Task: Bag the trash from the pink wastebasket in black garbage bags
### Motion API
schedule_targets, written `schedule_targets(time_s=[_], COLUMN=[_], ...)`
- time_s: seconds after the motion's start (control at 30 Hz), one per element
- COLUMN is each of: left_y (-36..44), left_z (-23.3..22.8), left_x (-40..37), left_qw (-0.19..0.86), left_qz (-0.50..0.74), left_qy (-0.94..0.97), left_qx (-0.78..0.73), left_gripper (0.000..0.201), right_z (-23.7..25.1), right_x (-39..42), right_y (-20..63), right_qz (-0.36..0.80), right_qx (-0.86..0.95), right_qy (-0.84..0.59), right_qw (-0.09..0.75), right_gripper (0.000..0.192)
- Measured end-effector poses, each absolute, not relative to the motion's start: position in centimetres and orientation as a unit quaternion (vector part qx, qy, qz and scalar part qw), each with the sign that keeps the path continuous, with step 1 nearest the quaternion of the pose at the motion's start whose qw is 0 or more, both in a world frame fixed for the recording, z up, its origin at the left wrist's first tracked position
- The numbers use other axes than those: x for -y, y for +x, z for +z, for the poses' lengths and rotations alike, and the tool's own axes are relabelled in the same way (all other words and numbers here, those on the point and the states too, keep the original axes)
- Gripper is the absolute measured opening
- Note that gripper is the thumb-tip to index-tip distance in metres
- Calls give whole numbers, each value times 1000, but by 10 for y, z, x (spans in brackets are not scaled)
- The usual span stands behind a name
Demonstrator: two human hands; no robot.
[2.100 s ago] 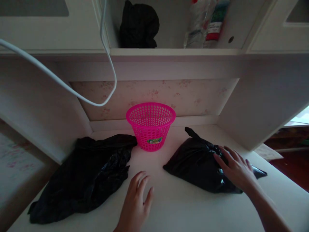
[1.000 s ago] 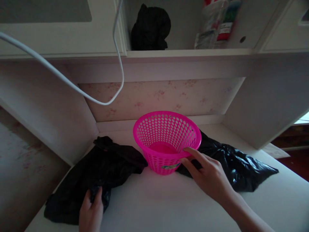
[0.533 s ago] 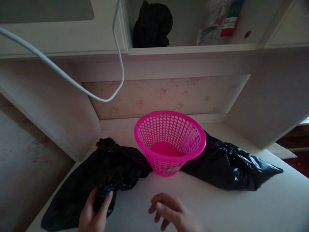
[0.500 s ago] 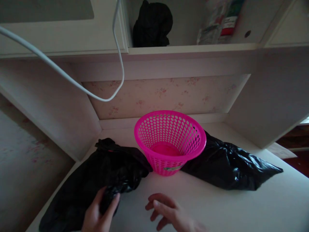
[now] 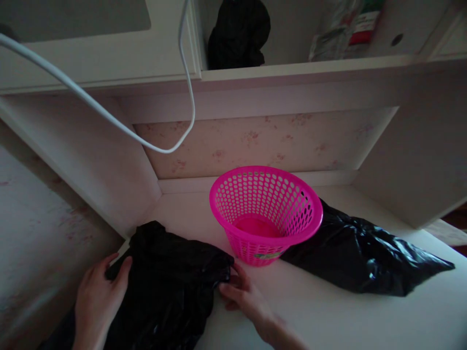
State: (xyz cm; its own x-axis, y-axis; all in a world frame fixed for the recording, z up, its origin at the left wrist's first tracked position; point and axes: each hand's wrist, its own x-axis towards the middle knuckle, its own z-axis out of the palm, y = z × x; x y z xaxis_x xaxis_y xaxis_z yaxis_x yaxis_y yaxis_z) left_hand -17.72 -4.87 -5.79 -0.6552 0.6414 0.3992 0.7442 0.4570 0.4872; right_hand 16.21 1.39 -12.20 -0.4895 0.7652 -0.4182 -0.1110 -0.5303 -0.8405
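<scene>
A black plastic bag [image 5: 175,282] lies on the left of the white desktop. My left hand [image 5: 100,291] is at the bag's left edge, with some black plastic between thumb and fingers. At the bag's right edge, my right hand [image 5: 244,294] pinches the plastic between thumb and fingers, just below the pink basket. The pink perforated basket [image 5: 266,233] stands upright behind the hands, and nothing shows inside it. A second black plastic bag [image 5: 365,257], shiny and partly behind the basket, lies to the right.
A white cable [image 5: 146,143] hangs in a loop at the upper left. Overhead, an open shelf [image 5: 292,72] holds a dark bundle [image 5: 239,36] and a clear plastic packet [image 5: 333,41]. Side panels and a floral wall [image 5: 251,141] enclose the desktop.
My left hand has moved left from the bag's gathered part to its left edge. My right hand has closed on the bag's right edge, and the bag looks more spread out.
</scene>
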Motion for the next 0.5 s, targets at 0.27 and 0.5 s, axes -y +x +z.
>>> schedule_targets(time_s=[0.27, 0.5], left_y=[-182, -185], left_z=[-136, -144], left_x=[35, 32], left_qw=[5, 6], left_qz=[-328, -341], left_qy=[-516, -491], left_qx=[791, 802], left_gripper=[59, 77], right_z=[-156, -80], right_x=[-13, -3], right_y=[152, 187], right_qz=[594, 576], right_qx=[576, 651], right_qy=[-426, -366], right_qw=[366, 333], right_gripper=[54, 32])
